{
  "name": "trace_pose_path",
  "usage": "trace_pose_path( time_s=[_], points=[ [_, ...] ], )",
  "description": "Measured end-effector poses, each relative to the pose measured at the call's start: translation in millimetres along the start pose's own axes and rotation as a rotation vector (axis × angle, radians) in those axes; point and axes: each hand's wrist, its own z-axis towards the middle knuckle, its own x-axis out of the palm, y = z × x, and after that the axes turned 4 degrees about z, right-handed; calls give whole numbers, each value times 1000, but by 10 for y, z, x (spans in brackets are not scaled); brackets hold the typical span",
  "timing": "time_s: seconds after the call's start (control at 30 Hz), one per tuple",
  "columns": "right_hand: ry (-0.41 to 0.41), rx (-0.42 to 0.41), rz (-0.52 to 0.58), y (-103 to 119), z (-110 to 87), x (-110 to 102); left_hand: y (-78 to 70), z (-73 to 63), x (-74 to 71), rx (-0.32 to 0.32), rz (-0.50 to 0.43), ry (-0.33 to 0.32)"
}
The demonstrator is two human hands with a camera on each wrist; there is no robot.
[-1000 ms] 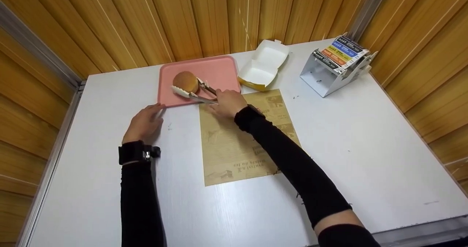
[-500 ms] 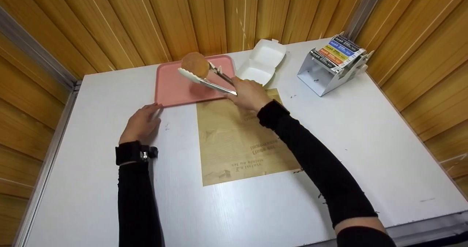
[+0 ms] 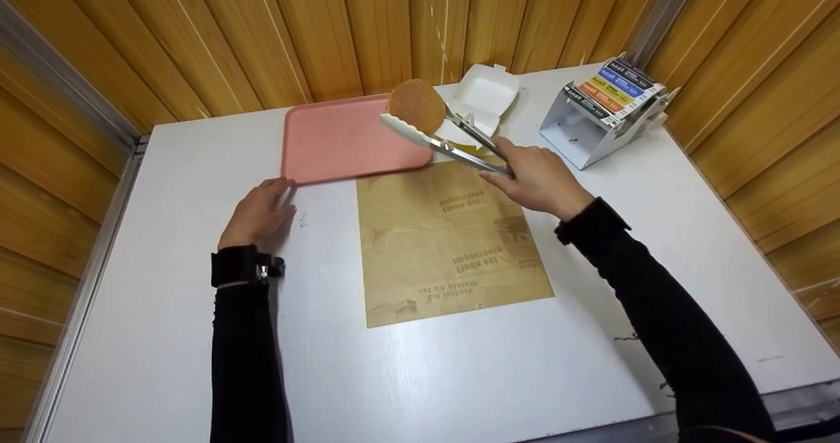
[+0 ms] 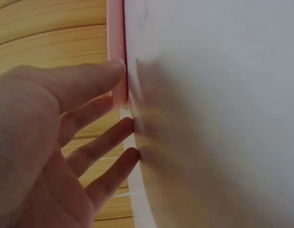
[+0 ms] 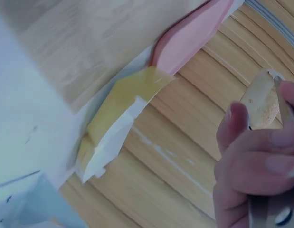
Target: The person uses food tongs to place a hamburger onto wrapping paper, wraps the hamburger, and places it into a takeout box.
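My right hand point(image 3: 541, 177) grips metal tongs point(image 3: 420, 135) with pale scalloped tips. Between those tips is a round brown burger bun point(image 3: 415, 105), raised over the right end of the pink tray point(image 3: 335, 142) and overlapping the open white box in the head view. The right wrist view shows the bun's side point(image 5: 261, 99) beyond my curled fingers. My left hand point(image 3: 254, 214) lies at the tray's near left corner, fingers relaxed and slightly spread. In the left wrist view its thumb point(image 4: 92, 83) meets the tray's edge, and other fingertips rest on the table.
Printed brown paper point(image 3: 420, 246) lies flat in front of the tray. The open box point(image 3: 489, 88), white inside and yellow outside, stands right of the tray. Further right is a white metal rack point(image 3: 577, 134) topped with colourful labelled strips point(image 3: 610, 92). Wood-patterned walls point(image 3: 374, 29) bound the table.
My right hand has lifted the bun off the tray with the tongs and carried it to the right, toward the box. The left hand has stayed at the tray's corner.
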Motion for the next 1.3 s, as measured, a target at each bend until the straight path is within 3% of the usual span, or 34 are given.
trace_pose_path(
  time_s=[0.13,0.23,0.47,0.63,0.8,0.9,1.3],
  points=[
    [16,-31,-8,-143,-279,-19,-20,-33,3,-1,8,11],
    [41,-49,-5,-230,-487,5,-64,-74,3,37,43,17],
    [98,-44,6,-372,-905,48,-381,-115,102,209,119,-17],
    [132,-54,24,-416,-1063,131,-635,-88,276,358,148,65],
    [179,-50,27,-440,-1124,261,-775,-87,379,342,156,181],
    [200,-37,20,-451,-1129,331,-812,-103,402,334,192,217],
    [233,-21,7,-502,-1117,433,-815,-113,401,356,243,225]
  ],
)
